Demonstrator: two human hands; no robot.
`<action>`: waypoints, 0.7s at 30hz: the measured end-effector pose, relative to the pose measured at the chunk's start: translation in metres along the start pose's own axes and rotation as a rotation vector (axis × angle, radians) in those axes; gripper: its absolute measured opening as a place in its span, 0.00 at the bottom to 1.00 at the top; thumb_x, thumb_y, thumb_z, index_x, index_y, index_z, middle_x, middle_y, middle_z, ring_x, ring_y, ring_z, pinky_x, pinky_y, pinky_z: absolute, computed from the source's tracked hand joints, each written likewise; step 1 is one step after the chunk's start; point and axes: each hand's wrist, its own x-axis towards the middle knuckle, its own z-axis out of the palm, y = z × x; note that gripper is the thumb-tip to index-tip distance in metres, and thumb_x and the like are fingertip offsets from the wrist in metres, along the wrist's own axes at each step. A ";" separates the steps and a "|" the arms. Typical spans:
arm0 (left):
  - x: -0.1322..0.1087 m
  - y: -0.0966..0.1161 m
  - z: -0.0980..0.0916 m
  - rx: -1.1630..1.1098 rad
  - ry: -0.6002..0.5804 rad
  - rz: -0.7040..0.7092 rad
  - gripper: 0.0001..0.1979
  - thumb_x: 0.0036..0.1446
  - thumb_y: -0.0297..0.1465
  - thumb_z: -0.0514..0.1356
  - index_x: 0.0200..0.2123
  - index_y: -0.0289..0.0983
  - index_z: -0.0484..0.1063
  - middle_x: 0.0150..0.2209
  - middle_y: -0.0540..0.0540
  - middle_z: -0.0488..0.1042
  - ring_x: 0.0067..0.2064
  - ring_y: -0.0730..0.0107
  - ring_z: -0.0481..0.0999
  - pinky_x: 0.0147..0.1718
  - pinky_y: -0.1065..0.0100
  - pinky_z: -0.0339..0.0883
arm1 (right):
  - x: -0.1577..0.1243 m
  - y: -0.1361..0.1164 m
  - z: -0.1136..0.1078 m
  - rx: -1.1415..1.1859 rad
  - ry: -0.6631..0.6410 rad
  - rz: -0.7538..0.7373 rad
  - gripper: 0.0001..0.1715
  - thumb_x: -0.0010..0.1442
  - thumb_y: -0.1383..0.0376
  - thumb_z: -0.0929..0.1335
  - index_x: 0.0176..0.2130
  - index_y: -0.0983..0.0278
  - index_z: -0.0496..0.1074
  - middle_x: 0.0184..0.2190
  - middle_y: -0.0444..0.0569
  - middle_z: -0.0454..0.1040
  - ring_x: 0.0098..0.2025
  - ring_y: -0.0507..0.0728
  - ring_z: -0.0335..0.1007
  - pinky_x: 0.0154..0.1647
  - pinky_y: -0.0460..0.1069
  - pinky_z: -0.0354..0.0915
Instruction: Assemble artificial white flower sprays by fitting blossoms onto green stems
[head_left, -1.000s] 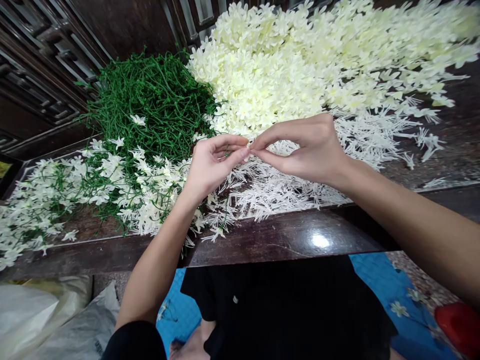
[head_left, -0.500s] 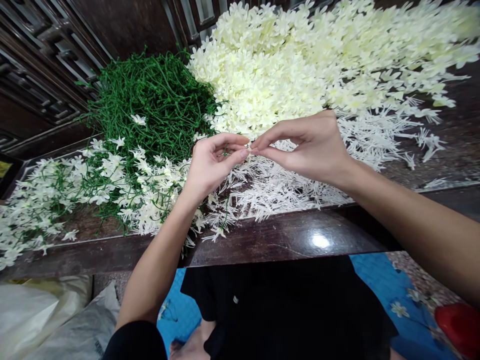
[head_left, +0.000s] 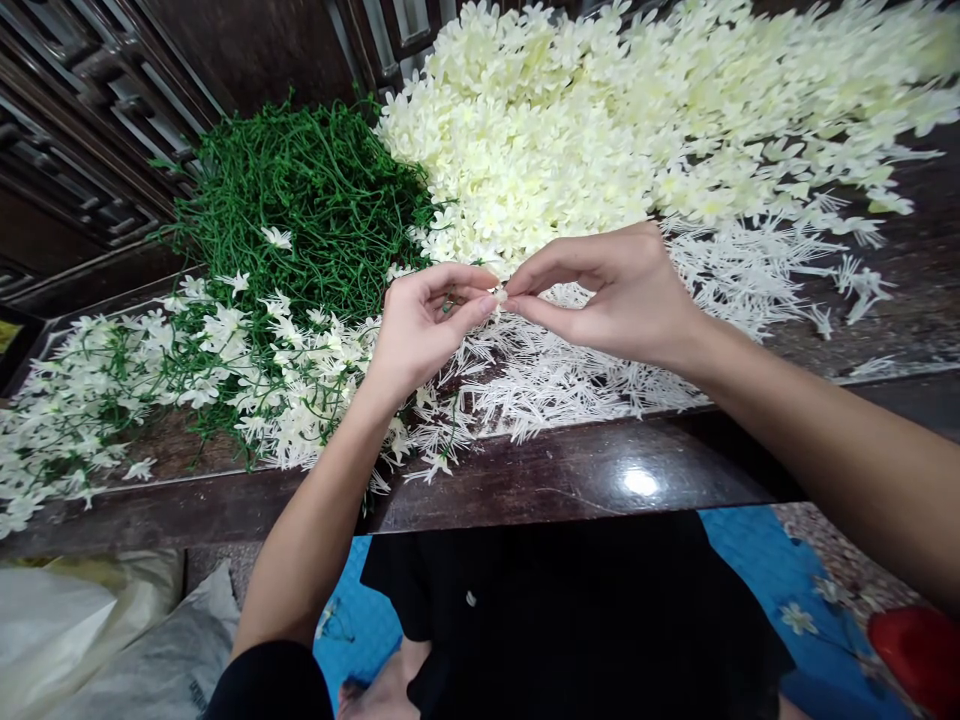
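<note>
My left hand (head_left: 427, 315) is closed, thumb against fingers, and a bit of green stem shows inside its curl. At its fingertips is a small whitish flower piece (head_left: 500, 294). My right hand (head_left: 619, 295) pinches at the same piece from the other side, thumb and forefinger nearly meeting the left fingertips. Fingers hide most of the piece. Below and right of the hands lie white thread-like stamens (head_left: 577, 375). Behind them is a heap of cream petal flowers (head_left: 540, 150). A tangled pile of green plastic stems (head_left: 300, 200) lies beyond my left hand.
Assembled white flowers on green stems (head_left: 217, 370) spread along the left of the dark wooden bench (head_left: 525, 480). A carved wooden backrest (head_left: 90, 110) rises behind. Pale sacks (head_left: 97, 630) lie at lower left; a blue mat (head_left: 360, 640) and a red object (head_left: 915, 650) are below.
My right fingertips have shifted very slightly, and more of the small whitish piece shows between the two hands. The left hand and the piles stay as they were.
</note>
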 end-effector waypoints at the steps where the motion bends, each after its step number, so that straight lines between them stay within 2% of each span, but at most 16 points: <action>1: 0.000 0.000 0.000 -0.011 0.002 0.000 0.06 0.54 0.25 0.70 0.37 0.35 0.82 0.37 0.46 0.86 0.38 0.71 0.84 0.39 0.71 0.82 | 0.000 0.000 0.000 -0.007 -0.006 0.004 0.07 0.63 0.69 0.73 0.35 0.55 0.81 0.33 0.42 0.85 0.35 0.57 0.84 0.39 0.54 0.84; 6: -0.001 -0.002 0.001 -0.021 -0.008 -0.018 0.06 0.54 0.26 0.70 0.37 0.35 0.83 0.37 0.45 0.86 0.38 0.70 0.84 0.39 0.70 0.82 | 0.000 0.004 -0.001 -0.052 -0.020 0.031 0.06 0.63 0.67 0.73 0.35 0.55 0.81 0.33 0.42 0.85 0.34 0.57 0.83 0.38 0.55 0.83; 15: -0.002 0.000 0.000 -0.014 -0.015 -0.005 0.06 0.55 0.24 0.70 0.38 0.34 0.84 0.36 0.44 0.87 0.36 0.71 0.85 0.39 0.71 0.82 | 0.001 0.000 -0.003 -0.038 -0.009 -0.036 0.09 0.62 0.70 0.73 0.34 0.55 0.81 0.31 0.41 0.85 0.32 0.56 0.83 0.34 0.52 0.82; 21: 0.000 -0.004 0.000 -0.054 -0.041 0.051 0.07 0.54 0.24 0.72 0.38 0.35 0.84 0.37 0.46 0.87 0.39 0.69 0.86 0.39 0.70 0.83 | 0.000 0.000 -0.001 -0.051 0.011 0.102 0.03 0.60 0.64 0.75 0.33 0.55 0.83 0.32 0.43 0.85 0.34 0.59 0.83 0.40 0.58 0.83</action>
